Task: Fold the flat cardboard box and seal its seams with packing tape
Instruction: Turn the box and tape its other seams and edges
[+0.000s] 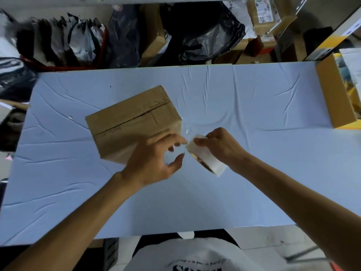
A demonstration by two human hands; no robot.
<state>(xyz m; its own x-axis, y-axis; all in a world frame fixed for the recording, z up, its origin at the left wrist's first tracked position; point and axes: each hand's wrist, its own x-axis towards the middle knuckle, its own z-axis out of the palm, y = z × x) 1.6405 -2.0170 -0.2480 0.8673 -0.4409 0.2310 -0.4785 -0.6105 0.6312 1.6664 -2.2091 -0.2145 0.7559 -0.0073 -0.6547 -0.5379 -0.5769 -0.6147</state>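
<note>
A brown cardboard box, folded into shape, lies on the pale blue table left of centre, its top centre seam running diagonally. My right hand grips a roll of clear packing tape just right of the box's near right corner. A thin strip of clear tape stretches from the roll toward that corner. My left hand hovers at the same corner, fingers spread, with thumb and fingertips close to the tape's free end. Whether it pinches the tape is unclear.
An open cardboard carton stands at the table's right edge. Behind the far edge are black plastic bags, brown parcels and hanging bags. The table's near edge runs just in front of my torso.
</note>
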